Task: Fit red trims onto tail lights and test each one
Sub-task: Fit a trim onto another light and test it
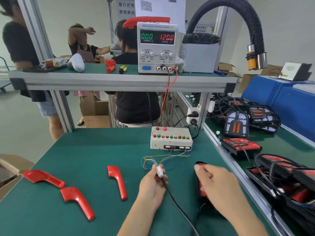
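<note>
My left hand (152, 184) pinches a white connector (159, 171) where thin coloured wires from the test box (171, 138) meet a black cable that runs down toward me. My right hand (216, 183) lies over a black tail light with red parts (201, 188) on the green mat, fingers spread across it and hiding most of it. Three loose red trims lie to the left: one (117, 181) near the middle, one (77, 201) lower left, one (42, 178) far left, hollow side up.
A power supply (157, 46) on the upper shelf reads 0.00 and 12.00. Several tail lights (240, 145) with cables are heaped on the right bench. A black extraction hose (252, 31) hangs at upper right. People stand behind the bench. A cardboard box (10, 169) sits at left.
</note>
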A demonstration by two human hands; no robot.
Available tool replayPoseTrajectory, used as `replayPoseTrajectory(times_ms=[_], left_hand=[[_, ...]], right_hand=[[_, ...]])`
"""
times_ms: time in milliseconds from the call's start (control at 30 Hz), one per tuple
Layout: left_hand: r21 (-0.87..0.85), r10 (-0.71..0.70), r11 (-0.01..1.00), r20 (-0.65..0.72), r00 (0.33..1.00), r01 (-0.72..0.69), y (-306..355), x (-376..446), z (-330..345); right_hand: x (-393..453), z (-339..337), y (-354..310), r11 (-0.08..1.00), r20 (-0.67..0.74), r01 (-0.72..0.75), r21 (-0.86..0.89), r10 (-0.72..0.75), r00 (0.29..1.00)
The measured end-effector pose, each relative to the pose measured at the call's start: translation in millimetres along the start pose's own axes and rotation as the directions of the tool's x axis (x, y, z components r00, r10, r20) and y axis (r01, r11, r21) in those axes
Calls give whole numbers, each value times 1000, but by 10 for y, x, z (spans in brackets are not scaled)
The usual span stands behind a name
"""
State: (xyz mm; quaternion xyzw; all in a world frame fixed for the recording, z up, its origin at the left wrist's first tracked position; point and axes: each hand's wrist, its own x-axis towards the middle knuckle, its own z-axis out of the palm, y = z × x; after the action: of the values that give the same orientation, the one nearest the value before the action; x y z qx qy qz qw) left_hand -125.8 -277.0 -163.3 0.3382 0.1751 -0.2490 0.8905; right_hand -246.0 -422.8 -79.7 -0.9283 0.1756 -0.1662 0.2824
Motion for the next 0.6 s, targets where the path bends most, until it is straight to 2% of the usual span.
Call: replayPoseTrajectory(times_ms=[67,133,167,267,333,433,500,533,600], left_hand=[[283,146,954,-155,977,-98,110,47,-20],[528,311,834,-203,929,-164,190,63,-53],[607,367,774,-200,909,-179,224,59,-71],[745,457,642,-182,871,-182,289,37,-132],[804,597,541,-161,786,-246,311,22,-162],[854,785,352,-46,618,-384,433,-48,-53],[866,832,223,69,550,-447,612,-9,72],[884,817,136,155,555,-448,731,61,130],[903,701,-87,356,618,-421,962,233,235]], right_hand=[[-16,-267,395,979,-102,-159,-126,147,984],[-20,-359,723,903,-53,-368,-221,366,929],[-20,-325,833,876,1,-433,-210,443,896],[4,-138,979,840,173,-543,27,531,830],[39,-69,987,768,252,-607,205,558,791],[123,-12,983,661,340,-674,331,583,738],[147,33,940,689,389,-656,308,538,748],[149,62,900,710,407,-635,305,505,761],[153,130,838,731,423,-591,341,443,791]])
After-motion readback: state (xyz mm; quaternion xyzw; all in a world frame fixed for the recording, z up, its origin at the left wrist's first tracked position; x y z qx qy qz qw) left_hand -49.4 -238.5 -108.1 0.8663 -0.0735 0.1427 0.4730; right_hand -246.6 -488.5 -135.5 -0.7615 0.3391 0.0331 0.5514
